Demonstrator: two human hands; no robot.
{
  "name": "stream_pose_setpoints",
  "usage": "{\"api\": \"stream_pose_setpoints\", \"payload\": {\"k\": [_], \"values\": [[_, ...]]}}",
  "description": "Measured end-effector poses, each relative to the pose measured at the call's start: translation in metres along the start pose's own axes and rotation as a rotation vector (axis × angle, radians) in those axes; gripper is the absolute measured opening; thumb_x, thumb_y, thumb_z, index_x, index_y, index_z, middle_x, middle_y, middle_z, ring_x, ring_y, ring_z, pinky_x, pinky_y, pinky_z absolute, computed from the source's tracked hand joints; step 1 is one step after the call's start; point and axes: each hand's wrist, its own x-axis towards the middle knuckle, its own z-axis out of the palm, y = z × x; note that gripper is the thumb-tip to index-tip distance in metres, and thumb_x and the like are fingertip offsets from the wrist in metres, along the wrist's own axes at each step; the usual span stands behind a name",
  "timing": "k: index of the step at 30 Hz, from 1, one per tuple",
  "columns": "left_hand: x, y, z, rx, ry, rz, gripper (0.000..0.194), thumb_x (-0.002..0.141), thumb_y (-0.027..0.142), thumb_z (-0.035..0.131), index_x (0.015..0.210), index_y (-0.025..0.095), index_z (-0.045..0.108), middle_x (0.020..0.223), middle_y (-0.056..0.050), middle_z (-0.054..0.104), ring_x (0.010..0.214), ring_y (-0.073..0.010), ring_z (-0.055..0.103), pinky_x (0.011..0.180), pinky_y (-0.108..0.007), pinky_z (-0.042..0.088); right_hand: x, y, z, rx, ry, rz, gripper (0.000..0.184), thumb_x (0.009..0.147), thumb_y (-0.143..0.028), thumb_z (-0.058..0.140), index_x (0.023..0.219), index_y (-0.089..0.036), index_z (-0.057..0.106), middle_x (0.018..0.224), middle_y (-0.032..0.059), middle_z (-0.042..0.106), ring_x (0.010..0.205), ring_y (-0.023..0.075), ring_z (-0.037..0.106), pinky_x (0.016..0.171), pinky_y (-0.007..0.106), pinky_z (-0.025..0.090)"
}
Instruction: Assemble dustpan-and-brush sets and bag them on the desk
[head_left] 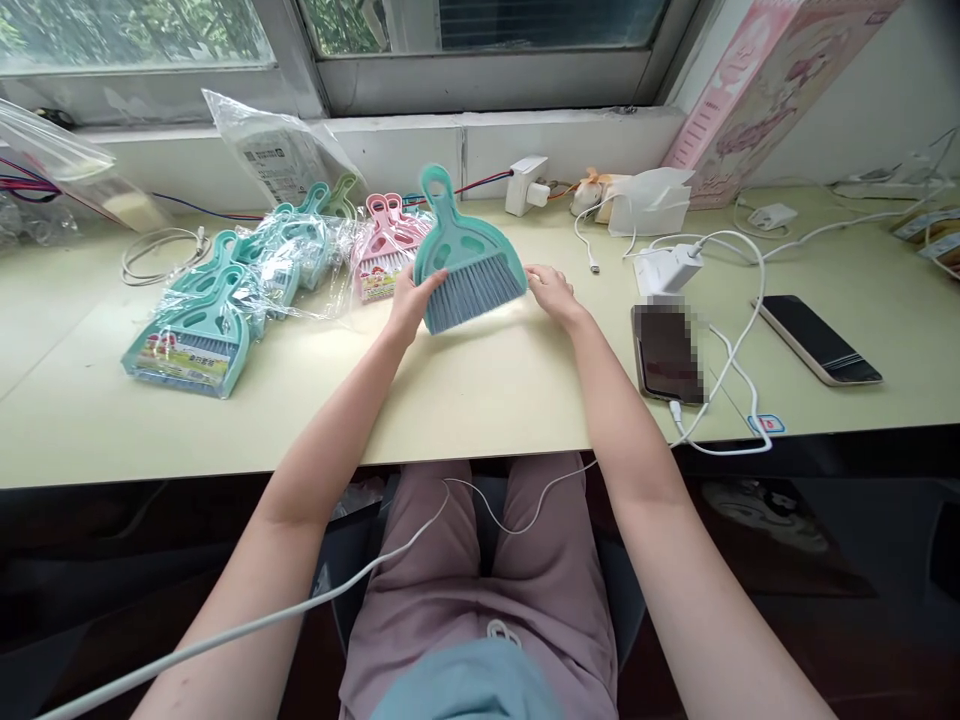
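A teal mini dustpan with a grey-bristled brush nested in it [463,255] stands tilted over the pale desk [480,400], handle pointing away. My left hand [411,298] grips its left edge with fingers curled round it. My right hand [551,292] rests at its right corner, fingers bent and touching the pan's edge. To the left lie several wrapped teal sets [196,335] and pink sets [384,245] in clear plastic.
Two phones [667,352] [817,340] lie on the right among white chargers [667,268] and cables [739,300]. A plug adapter [525,185], white bag [651,203] and plastic bags [281,150] sit by the window sill. A pink box [757,90] leans at the back right.
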Motion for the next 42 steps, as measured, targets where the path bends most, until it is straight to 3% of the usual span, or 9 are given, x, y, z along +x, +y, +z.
{"api": "stream_pose_setpoints", "payload": {"k": [4, 8, 13, 22, 26, 29, 35, 38, 42], "values": [[0.015, -0.008, -0.019, 0.090, 0.267, 0.096, 0.049, 0.078, 0.054, 0.070, 0.111, 0.020, 0.061, 0.108, -0.007, 0.066, 0.115, -0.0254, 0.060, 0.103, -0.039, 0.046, -0.004, 0.003, 0.005, -0.229, -0.051, 0.010, 0.031, 0.085, -0.038, 0.068, 0.114, -0.027, 0.067, 0.131, 0.0084, 0.056, 0.127, 0.0314, 0.043, 0.108, 0.052, 0.033], [0.016, -0.011, -0.026, 0.102, 0.388, 0.109, 0.054, 0.080, 0.054, 0.068, 0.120, 0.020, 0.057, 0.119, -0.009, 0.062, 0.121, -0.0242, 0.056, 0.109, -0.038, 0.040, -0.004, 0.003, 0.009, -0.255, -0.035, 0.001, 0.030, 0.085, -0.035, 0.066, 0.113, -0.025, 0.067, 0.126, 0.0114, 0.054, 0.125, 0.0334, 0.041, 0.103, 0.052, 0.035], [0.013, -0.012, -0.024, 0.121, 0.416, 0.027, 0.048, 0.077, 0.050, 0.072, 0.112, 0.019, 0.060, 0.110, -0.009, 0.065, 0.119, -0.0258, 0.057, 0.109, -0.039, 0.041, -0.001, 0.012, 0.010, -0.234, 0.052, 0.026, 0.036, 0.083, -0.034, 0.068, 0.117, -0.021, 0.064, 0.129, 0.0150, 0.050, 0.125, 0.0351, 0.037, 0.102, 0.053, 0.035], [0.015, -0.018, -0.021, 0.079, 0.397, -0.094, 0.034, 0.077, 0.041, 0.072, 0.102, 0.019, 0.063, 0.106, -0.008, 0.067, 0.111, -0.0252, 0.061, 0.104, -0.040, 0.046, -0.001, 0.015, -0.001, -0.174, 0.015, 0.072, 0.009, 0.081, -0.023, 0.067, 0.088, -0.022, 0.073, 0.110, 0.0093, 0.057, 0.112, 0.0287, 0.050, 0.099, 0.045, 0.042], [0.015, -0.020, -0.020, -0.025, 0.412, -0.171, 0.039, 0.076, 0.038, 0.072, 0.108, 0.019, 0.062, 0.109, -0.009, 0.067, 0.111, -0.0249, 0.061, 0.102, -0.039, 0.047, 0.004, 0.022, 0.000, -0.148, 0.057, 0.085, 0.021, 0.078, -0.026, 0.068, 0.098, -0.021, 0.072, 0.112, 0.0115, 0.058, 0.113, 0.0300, 0.050, 0.097, 0.045, 0.044], [0.014, -0.019, -0.021, 0.031, 0.434, -0.116, 0.035, 0.079, 0.039, 0.070, 0.106, 0.019, 0.063, 0.106, -0.008, 0.067, 0.112, -0.0247, 0.061, 0.103, -0.039, 0.046, 0.008, 0.030, -0.005, -0.125, 0.065, 0.086, 0.035, 0.072, -0.026, 0.073, 0.106, -0.018, 0.069, 0.112, 0.0132, 0.059, 0.113, 0.0307, 0.050, 0.098, 0.047, 0.043], [0.009, -0.007, -0.020, 0.219, 0.385, 0.066, 0.034, 0.077, 0.043, 0.075, 0.098, 0.020, 0.063, 0.097, -0.006, 0.066, 0.111, -0.0253, 0.059, 0.107, -0.039, 0.040, 0.007, 0.033, -0.018, 0.021, -0.114, 0.081, 0.044, 0.065, -0.026, 0.080, 0.106, -0.017, 0.069, 0.094, 0.0079, 0.066, 0.089, 0.0227, 0.060, 0.094, 0.044, 0.048], [0.005, -0.002, -0.016, 0.205, 0.362, 0.040, 0.037, 0.076, 0.049, 0.074, 0.094, 0.019, 0.063, 0.094, -0.005, 0.066, 0.107, -0.0254, 0.060, 0.106, -0.041, 0.042, 0.005, 0.028, -0.015, 0.058, -0.048, 0.078, 0.045, 0.064, -0.028, 0.081, 0.106, -0.018, 0.069, 0.089, 0.0059, 0.067, 0.086, 0.0222, 0.062, 0.092, 0.044, 0.050], [0.002, 0.005, -0.013, 0.200, 0.355, 0.001, 0.042, 0.077, 0.056, 0.071, 0.098, 0.020, 0.063, 0.101, -0.007, 0.067, 0.110, -0.0251, 0.060, 0.105, -0.039, 0.043, 0.006, 0.024, -0.012, 0.051, 0.171, 0.156, 0.031, 0.071, -0.030, 0.077, 0.099, -0.021, 0.069, 0.089, 0.0050, 0.069, 0.087, 0.0231, 0.064, 0.088, 0.044, 0.053]]}}
